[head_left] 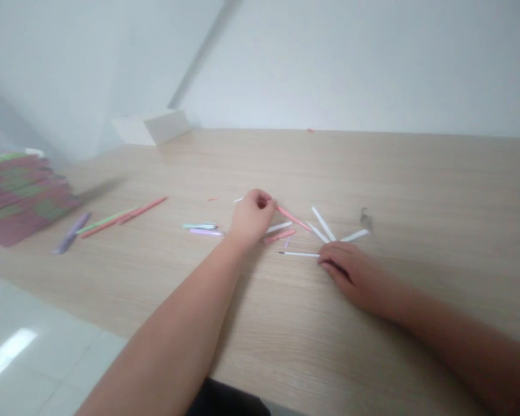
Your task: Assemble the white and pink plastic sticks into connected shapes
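My left hand [252, 218] lies on the wooden table [372, 173] with its fingers curled round the end of a pink pen barrel [293, 219] that sticks out to the right. My right hand [351, 271] rests knuckles-up just right of it, fingers folded over the end of a thin white refill [299, 254] with a dark tip. Between and beyond the hands lie white pen pieces [323, 223], a short pink piece [279, 236] and a white tube [355, 235]. The picture is slightly blurred.
Left of my left hand lie a green and a lilac piece [203, 229], then pink and green pens [121, 218] and a purple pen [71, 233]. A stack of pink and green packs [19, 196] sits at the far left, a white box [151, 126] by the wall.
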`<state>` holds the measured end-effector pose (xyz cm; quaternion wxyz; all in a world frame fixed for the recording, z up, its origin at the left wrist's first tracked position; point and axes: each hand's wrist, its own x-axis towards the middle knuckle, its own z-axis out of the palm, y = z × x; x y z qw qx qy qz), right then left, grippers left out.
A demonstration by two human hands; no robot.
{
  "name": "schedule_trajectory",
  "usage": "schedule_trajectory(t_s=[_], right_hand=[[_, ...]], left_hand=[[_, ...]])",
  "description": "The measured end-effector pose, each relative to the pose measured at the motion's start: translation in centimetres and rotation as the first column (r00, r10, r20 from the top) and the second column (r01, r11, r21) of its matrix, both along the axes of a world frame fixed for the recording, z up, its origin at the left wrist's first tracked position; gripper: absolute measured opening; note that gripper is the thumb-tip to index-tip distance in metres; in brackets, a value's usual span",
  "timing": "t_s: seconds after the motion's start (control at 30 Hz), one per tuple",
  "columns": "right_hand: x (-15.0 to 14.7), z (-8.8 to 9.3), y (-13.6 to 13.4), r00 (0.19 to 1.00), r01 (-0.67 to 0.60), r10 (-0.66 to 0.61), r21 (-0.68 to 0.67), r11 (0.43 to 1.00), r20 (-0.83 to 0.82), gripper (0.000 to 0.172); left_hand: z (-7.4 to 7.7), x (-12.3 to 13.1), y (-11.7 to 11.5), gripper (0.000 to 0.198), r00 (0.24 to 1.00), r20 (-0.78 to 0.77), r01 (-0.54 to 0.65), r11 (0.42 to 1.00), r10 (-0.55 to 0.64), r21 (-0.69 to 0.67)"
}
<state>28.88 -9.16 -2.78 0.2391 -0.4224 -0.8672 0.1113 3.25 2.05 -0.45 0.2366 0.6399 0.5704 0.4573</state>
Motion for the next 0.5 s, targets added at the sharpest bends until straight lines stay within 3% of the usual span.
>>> schedule_trajectory(t_s=[0.13, 0.3, 0.5], right_hand=[[0.14, -0.15, -0.15, 1.000, -0.002, 0.002, -0.004, 1.000, -0.003, 0.017], [0.19, -0.18, -0.23, 1.000, 0.004, -0.004, -0.009, 1.000, 0.002, 0.017], [0.13, -0.09, -0.24, 1.000, 0.019, -0.019, 0.003, 1.000, -0.012, 0.018]], left_hand=[[-0.05, -0.11, -0.65, 0.009, 0.979, -0.170, 0.115, 0.993, -0.115, -0.008], [-0.49, -0.25, -1.04, 0.012, 0.868, -0.391, 0.303, 0.950, -0.306, -0.072], [-0.36, -0.08, -1.17, 0.019, 0.793, -0.508, 0.350, 0.934, -0.337, -0.074]])
